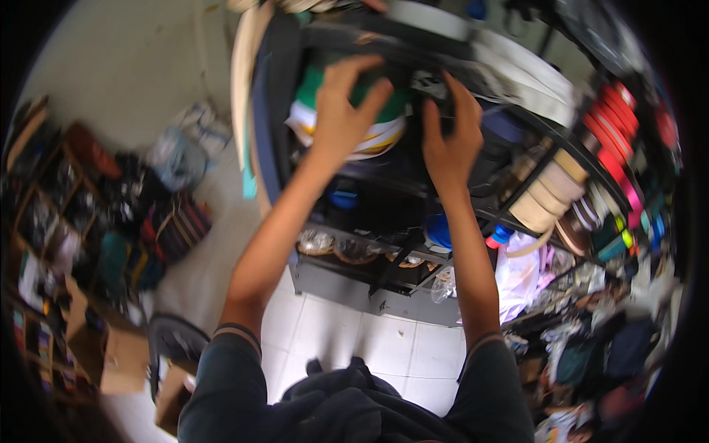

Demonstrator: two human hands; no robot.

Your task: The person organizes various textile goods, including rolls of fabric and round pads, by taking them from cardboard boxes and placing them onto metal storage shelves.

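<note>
Holding left hand (341, 117) half open over the green-and-white bundle (385, 135), near the left edge of the dark rack (336, 286), and right hand (454, 146), similarly open, farther rightward — seemingly grasping nothing, but cannot tell touch.

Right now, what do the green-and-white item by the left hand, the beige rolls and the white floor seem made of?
Green-and-white item: perhaps fabric or smooth plastic; blur hides its texture. Beige rolls: likely matte webbing; a similar strip curves below them. White floor: probably glazed ceramic tile, pale with straight joints.
</note>
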